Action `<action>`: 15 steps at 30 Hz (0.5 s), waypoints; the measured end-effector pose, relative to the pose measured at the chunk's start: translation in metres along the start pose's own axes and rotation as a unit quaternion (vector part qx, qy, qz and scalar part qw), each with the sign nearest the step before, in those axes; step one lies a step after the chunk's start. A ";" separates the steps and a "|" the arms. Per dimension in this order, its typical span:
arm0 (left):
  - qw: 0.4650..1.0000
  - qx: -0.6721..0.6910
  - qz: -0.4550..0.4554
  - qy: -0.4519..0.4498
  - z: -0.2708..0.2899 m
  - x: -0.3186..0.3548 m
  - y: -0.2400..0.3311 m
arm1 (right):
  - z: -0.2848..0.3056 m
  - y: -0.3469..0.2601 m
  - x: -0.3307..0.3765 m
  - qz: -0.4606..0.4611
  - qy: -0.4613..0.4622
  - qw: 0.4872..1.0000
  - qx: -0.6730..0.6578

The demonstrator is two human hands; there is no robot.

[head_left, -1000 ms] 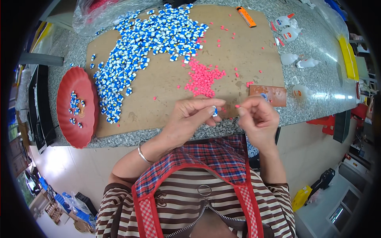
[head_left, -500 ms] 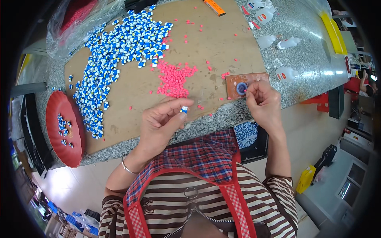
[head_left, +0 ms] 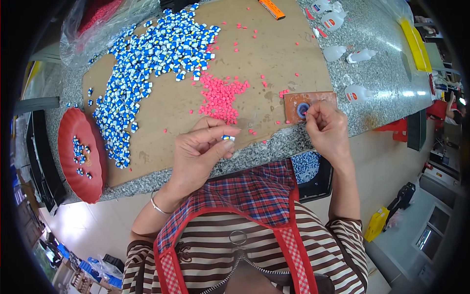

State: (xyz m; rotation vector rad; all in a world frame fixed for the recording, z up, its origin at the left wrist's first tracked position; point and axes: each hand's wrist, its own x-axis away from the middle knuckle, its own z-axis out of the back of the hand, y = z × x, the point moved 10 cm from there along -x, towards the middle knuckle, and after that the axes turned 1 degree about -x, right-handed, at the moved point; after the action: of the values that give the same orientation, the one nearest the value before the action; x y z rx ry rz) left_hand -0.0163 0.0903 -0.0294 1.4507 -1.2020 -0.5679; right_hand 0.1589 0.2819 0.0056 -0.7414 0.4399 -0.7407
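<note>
My left hand (head_left: 201, 147) pinches a small blue-and-white piece (head_left: 228, 138) between thumb and fingers, above the table's near edge. At the right, my right hand (head_left: 327, 128) is closed in a pinch beside a small round blue cap (head_left: 302, 109) with a dark inside. A tiny pink piece (head_left: 307, 113) shows at those fingertips, right at the cap's rim. Under the cap lies a brown tile (head_left: 292, 115). Loose pink pieces (head_left: 220, 95) are heaped beyond my left hand, and a large spread of blue-and-white pieces (head_left: 147, 63) covers the board's left side.
A red scalloped dish (head_left: 98, 147) with several pieces stands at the left. Cardboard (head_left: 274, 54) covers much of the granite table (head_left: 387, 63). White bottles (head_left: 359, 93) stand at the right, an orange box (head_left: 272, 9) at the far edge. Below the table edge sits a black bin (head_left: 320, 188) of blue-and-white bits.
The blue-and-white piece in my left hand has turned from near upright to lying sideways. My right hand stays at the cap. The whole view has shifted slightly.
</note>
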 end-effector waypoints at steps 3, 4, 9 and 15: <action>1.000 0.006 -0.026 -0.012 -0.003 -0.001 0.006 | 0.002 0.001 0.002 -0.015 -0.001 1.000 -0.004; 0.999 0.008 -0.027 -0.021 -0.005 -0.001 0.007 | 0.002 -0.002 0.002 -0.013 -0.003 1.000 -0.007; 0.999 0.043 -0.012 -0.011 -0.007 -0.004 0.005 | -0.008 -0.028 0.007 -0.054 -0.019 0.982 -0.178; 0.997 0.069 -0.035 0.006 -0.015 -0.004 0.008 | -0.048 -0.081 0.014 -0.019 -0.080 0.956 -0.283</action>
State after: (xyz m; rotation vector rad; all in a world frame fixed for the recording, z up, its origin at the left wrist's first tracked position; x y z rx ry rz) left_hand -0.0078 0.1013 -0.0194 1.6162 -1.2057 -0.5312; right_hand 0.1034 0.2096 0.0321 -1.3409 0.4965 -0.5844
